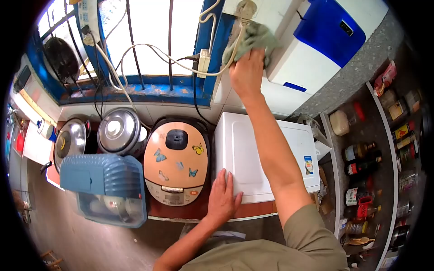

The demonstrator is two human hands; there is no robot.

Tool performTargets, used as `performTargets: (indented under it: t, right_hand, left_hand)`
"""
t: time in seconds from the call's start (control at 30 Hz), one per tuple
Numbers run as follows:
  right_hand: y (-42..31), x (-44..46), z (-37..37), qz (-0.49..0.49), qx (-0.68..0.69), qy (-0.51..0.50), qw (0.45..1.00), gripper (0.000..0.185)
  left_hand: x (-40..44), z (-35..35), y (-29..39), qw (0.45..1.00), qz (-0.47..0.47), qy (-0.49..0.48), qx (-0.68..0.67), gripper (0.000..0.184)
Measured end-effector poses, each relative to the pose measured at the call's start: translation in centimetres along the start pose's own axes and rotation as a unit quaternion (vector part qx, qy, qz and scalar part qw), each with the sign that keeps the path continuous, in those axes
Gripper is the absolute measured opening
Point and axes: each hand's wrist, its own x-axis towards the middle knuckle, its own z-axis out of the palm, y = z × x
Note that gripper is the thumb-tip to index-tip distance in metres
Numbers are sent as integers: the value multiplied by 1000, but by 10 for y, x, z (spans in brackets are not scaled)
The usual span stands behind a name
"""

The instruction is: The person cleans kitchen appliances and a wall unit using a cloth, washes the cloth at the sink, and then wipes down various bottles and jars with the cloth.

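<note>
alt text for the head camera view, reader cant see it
Right hand holds a grey-green cloth against the wall; left hand touches a white appliance. Nearby stand a butterfly-decorated rice cooker, a lidded metal pot and a blue plastic box, below a barred window.

And here at the rice cooker (156,174), the small print on its display panel (172,197) is too tiny to read! Up and right of the cooker, the cloth (264,40) partly hides the right hand's (247,74) fingers and covers whatever wall lies beneath. Straight above the cooker, glare washes out the view through the window (151,22). Down and left, the blue-lidded box (101,174) blurs its contents behind tinted plastic and overlaps 1 pan (71,135). Far right of the cooker, bottle labels (353,168) defy reading, and the outer shelves (392,135) run into the dark rim. Below, the bottom edge cuts off the wearer's shirt (266,257)!
</note>
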Motion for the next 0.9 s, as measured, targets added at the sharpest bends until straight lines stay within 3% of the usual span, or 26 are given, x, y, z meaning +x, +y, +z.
performTargets:
  t: [0.03, 0.07, 0.1, 0.17, 0.23, 0.3, 0.37, 0.43, 0.5, 0.53, 0.6, 0.63, 0.7, 0.8, 0.83, 0.9]
  right_hand:
    - [2, -1, 5, 2, -5, 0, 1000, 45]
    - [0, -5, 0, 83, 12, -223, 971, 43]
    - [-1, -11, -8, 166, 28, -432, 886, 40]
    - [26, -77, 29, -23, -20, -190, 981, 36]
    - [44, -120, 28, -75, 31, -164, 983, 33]
    - [62, -129, 24, -112, 42, -155, 981, 39]
    - [83, -127, 12, -214, 48, -177, 959, 39]
    - [103, -128, 9, -218, 50, -222, 949, 36]
    - [108, -131, -7, -137, 65, -350, 924, 28]
    - [110, -137, -21, -136, 62, -345, 927, 28]
    - [104, -141, -55, 17, 157, -306, 939, 23]
    - [104, -140, -75, 13, 154, -301, 941, 23]
    - [102, -122, -126, 104, 204, -151, 962, 21]
    - [120, -68, -175, 176, 161, 85, 967, 24]
    - [128, -42, -186, 188, 135, 158, 960, 25]
    - [119, 23, -210, 153, 273, 309, 898, 29]
  left_hand:
    - [1, -2, 0, 1000, -1, -7, -5, 68]
    - [1, -3, 1, 1000, 0, -12, -8, 68]
    - [-1, -4, 2, 1000, -3, -18, -3, 68]
    - [6, -6, 3, 1000, 8, -19, 1, 68]
    - [4, -7, 4, 999, -4, -34, 6, 68]
    - [3, -5, 2, 999, 4, -33, 7, 67]
    - [3, -3, 4, 999, -3, -26, 19, 67]
    - [4, -2, 7, 999, -6, -22, 25, 67]
    - [1, -1, 8, 999, -12, -20, 40, 68]
    - [0, 0, 9, 999, -16, -20, 42, 69]
    - [-1, 2, 8, 998, -6, -11, 55, 69]
    - [-2, 3, 7, 998, -6, -7, 68, 69]
    - [-1, 4, 7, 998, -3, -1, 63, 69]
    - [0, -1, 17, 995, -16, -23, 94, 67]
    - [3, -2, 20, 995, -13, -22, 95, 67]
    - [5, -5, 27, 990, -16, -35, 137, 67]
